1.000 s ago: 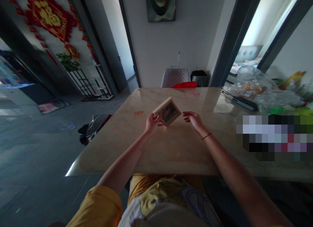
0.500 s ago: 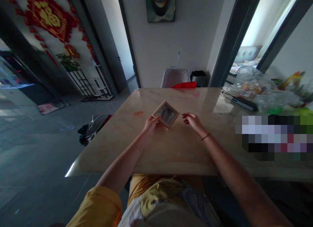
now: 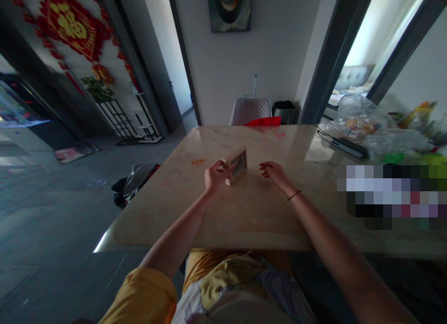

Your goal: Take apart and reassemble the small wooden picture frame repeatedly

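Note:
My left hand point(image 3: 216, 176) grips a small picture frame point(image 3: 239, 165) by its left edge, thumb over the front. The frame has a pale wooden border and a dark picture inside, and it is turned sideways so its face points to the right. It is held over the marble-look table point(image 3: 272, 212); whether its lower edge touches the top I cannot tell. To the right of the frame, apart from it, my right hand point(image 3: 274, 171) hangs with fingers loosely curved and parted, holding nothing. A thin band circles the right wrist.
Clear plastic bags point(image 3: 356, 119) and a dark elongated device point(image 3: 349, 147) with a cable lie on the table's right side. Beyond the far edge stand a quilted chair point(image 3: 250, 110) with something red and a bin point(image 3: 283, 111). A bundle point(image 3: 138, 179) sits left of the table.
The picture frame has been turned from facing me to nearly edge-on, facing right, as my left hand rotated. My right hand has hardly moved.

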The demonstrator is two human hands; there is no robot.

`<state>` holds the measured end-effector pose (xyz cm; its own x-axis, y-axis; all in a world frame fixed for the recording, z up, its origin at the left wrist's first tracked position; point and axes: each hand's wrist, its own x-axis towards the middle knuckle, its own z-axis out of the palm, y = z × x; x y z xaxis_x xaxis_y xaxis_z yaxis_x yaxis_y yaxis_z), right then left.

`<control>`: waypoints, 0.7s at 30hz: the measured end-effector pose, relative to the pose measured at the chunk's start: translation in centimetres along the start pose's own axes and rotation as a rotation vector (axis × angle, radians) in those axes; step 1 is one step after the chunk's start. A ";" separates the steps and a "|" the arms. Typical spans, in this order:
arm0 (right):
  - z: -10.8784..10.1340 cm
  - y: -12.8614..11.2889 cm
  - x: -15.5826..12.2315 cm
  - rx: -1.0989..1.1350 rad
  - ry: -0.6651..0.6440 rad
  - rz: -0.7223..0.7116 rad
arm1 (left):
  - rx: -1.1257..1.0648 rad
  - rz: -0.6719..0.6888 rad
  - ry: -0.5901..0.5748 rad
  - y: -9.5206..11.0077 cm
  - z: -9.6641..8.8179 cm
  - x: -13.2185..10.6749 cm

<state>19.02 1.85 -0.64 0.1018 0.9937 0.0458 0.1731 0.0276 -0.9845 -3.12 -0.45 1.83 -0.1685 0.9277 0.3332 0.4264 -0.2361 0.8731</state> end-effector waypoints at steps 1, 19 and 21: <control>0.0 -0.1 0.0 -0.013 0.002 0.003 | 0.121 0.100 0.024 0.1 -0.3 -0.2; 0.4 2.1 1.0 -0.152 0.056 -0.033 | 1.125 0.848 -0.385 1.3 2.7 -3.1; 0.6 2.3 1.1 -0.191 0.052 -0.044 | 1.119 0.868 -0.408 0.9 3.0 -2.9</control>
<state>18.94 3.10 -2.96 0.1394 0.9850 0.1015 0.3608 0.0449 -0.9316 0.40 -2.51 0.61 0.6688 0.6758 0.3099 0.7423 -0.5830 -0.3303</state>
